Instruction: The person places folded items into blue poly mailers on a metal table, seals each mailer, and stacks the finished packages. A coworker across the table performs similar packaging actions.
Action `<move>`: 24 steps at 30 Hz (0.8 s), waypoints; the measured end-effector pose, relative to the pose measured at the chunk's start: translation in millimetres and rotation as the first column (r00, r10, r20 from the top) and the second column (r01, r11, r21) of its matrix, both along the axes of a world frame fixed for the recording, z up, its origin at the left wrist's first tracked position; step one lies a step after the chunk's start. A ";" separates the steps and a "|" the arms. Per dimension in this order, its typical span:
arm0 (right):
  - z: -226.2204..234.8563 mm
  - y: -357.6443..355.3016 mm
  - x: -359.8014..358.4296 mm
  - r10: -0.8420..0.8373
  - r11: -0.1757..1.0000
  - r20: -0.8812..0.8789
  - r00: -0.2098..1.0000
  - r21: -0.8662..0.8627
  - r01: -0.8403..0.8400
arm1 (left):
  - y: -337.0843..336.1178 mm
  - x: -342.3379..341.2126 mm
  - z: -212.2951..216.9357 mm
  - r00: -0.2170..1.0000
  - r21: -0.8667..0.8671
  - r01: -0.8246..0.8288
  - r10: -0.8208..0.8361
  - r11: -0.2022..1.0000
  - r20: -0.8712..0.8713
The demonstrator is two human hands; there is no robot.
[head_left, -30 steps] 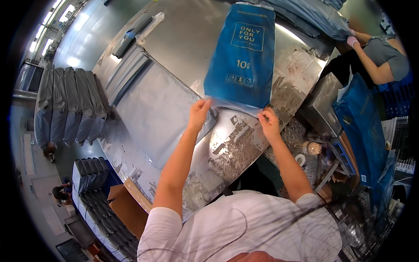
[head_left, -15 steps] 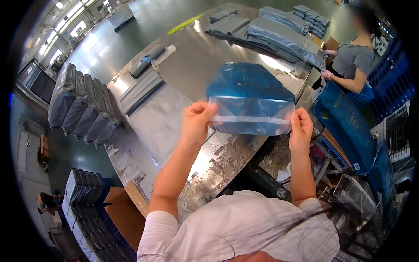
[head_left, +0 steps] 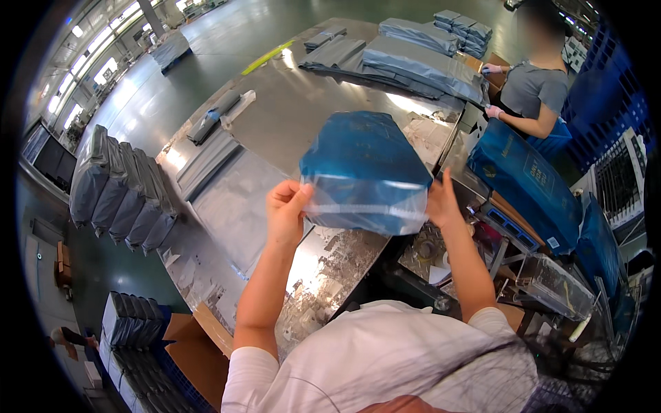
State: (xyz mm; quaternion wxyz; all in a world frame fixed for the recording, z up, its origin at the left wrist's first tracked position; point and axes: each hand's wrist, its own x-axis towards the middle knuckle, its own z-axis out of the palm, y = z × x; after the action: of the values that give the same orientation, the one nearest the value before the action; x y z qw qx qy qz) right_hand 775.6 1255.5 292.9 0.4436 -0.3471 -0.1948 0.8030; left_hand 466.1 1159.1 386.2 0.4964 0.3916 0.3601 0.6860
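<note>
A blue plastic bag (head_left: 368, 148) with a clear flap (head_left: 372, 199) along its near edge is held up over the metal table. A white strip runs across the flap. My left hand (head_left: 286, 206) pinches the flap's left corner between thumb and fingers. At the right edge is my right hand (head_left: 444, 204), one digit stretched upward and apart from the others. Its remaining fingers are blurred and partly behind the bag, seemingly touching its side. Below and left of the bag, a flat grey plastic bag (head_left: 251, 199) lies on the table.
The worn metal table (head_left: 275, 141) carries stacked grey packages (head_left: 420, 65) at its far side. Grey bundles (head_left: 124, 186) stand left; an open carton (head_left: 196, 351) is lower left. Large blue bags (head_left: 527, 182) lean at right, near a co-worker (head_left: 533, 93) in pink gloves.
My right hand has loosened from its pinch on the flap's right corner, one digit now raised. The blue bag and both hands appear lower and farther left as the view shifts.
</note>
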 end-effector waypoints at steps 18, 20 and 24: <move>-128.8 11.2 -94.2 0.587 0.793 -0.221 0.779 -0.039 -0.608 | -161.4 23.9 -106.5 0.146 -0.279 0.519 -0.405 0.808 -0.902; -132.2 7.5 -111.1 0.679 0.727 -0.130 0.723 -0.024 -0.687 | -192.6 24.3 -128.8 0.054 -0.370 0.452 -0.439 0.812 -0.897; -125.8 -31.4 -147.9 0.798 0.589 0.108 0.593 0.071 -0.805 | -256.7 31.5 -162.7 0.100 -0.353 0.364 -0.412 0.862 -0.905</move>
State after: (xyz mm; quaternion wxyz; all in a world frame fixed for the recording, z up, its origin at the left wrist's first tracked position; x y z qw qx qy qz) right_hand 627.7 1224.1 167.1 0.0470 -0.2227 -0.3890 0.8927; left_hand 497.5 902.5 223.4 0.3328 0.7985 0.4846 0.1296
